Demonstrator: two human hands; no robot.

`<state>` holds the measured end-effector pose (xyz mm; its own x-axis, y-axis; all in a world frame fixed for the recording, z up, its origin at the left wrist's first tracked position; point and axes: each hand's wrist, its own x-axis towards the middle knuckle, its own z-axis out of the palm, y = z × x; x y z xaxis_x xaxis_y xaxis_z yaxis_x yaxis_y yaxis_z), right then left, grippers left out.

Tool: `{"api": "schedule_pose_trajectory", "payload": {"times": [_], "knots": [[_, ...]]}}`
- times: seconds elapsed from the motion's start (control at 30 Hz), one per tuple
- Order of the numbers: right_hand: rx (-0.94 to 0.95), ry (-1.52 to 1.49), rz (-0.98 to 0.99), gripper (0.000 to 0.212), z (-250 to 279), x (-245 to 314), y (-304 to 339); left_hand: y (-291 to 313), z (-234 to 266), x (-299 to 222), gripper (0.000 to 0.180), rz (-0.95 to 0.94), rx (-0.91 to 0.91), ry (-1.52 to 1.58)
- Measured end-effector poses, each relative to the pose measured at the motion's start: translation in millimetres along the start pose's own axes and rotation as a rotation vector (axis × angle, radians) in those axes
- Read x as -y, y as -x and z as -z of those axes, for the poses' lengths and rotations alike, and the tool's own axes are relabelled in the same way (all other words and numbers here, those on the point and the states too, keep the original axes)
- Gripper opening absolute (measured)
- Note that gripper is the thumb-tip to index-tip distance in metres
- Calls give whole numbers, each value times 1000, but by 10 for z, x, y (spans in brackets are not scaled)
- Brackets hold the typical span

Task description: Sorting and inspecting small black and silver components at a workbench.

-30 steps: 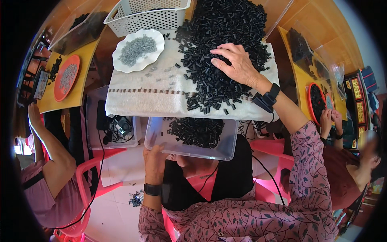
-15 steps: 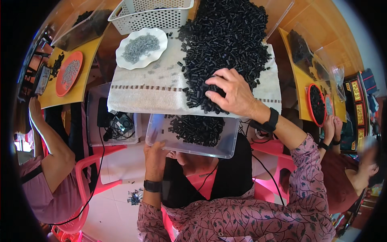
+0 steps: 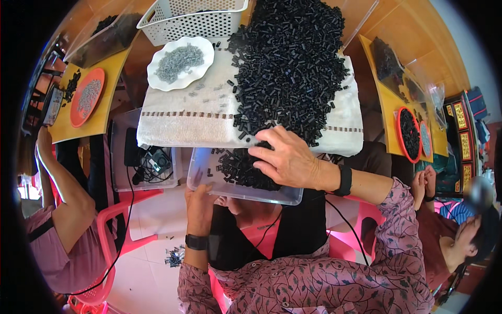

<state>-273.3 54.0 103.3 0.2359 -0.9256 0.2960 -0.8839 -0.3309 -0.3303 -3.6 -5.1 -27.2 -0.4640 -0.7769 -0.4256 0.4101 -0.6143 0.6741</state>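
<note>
My left hand grips the near left rim of a clear plastic bin, thumb on top, tilting it under the table's front edge. Loose black plastic cylinders lie heaped inside. Over the bin's right part, at the table edge, is my right hand, fingers apart and curved downward. Its palm and whatever lies beneath it are hidden. Just beyond it, a large pile of the same small black cylinders covers the cloth-topped table.
A white scalloped plate of small clear pieces stands left of the pile, before a white perforated basket. People work at side tables, with an orange plate left and a red tray right. A bin of cables sits below.
My right hand has come from the pile toward me, over the table edge and above the bin. The pile's near edge has shrunk back. My left hand stays on the rim.
</note>
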Motion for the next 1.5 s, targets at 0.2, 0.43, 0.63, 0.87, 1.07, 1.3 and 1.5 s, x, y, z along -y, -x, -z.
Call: {"api": "schedule_pose_trajectory", "payload": {"times": [0.2,0.43,0.63,0.87,1.07,1.3,1.5], "knots": [[-65,6,37,26,80,20,-149,-5,40,18,65,14,-53,15],[-176,153,-57,42,37,-898,-862,13,-36,-6,59,-9,-88,55],[-47,194,-169,53,-149,-1188,-1186,-22,1,16,65,20,-67,17],[124,226,-176,40,-105,-1058,-1148,-19,21,20,64,10,-74,14],[122,205,-203,28,26,-860,-921,-36,26,30,64,-9,-61,0],[98,190,-166,20,41,-540,-599,-54,53,59,63,-14,-29,31],[-5,216,-28,16,-85,-291,-355,-17,23,13,63,4,-60,-19]]}}
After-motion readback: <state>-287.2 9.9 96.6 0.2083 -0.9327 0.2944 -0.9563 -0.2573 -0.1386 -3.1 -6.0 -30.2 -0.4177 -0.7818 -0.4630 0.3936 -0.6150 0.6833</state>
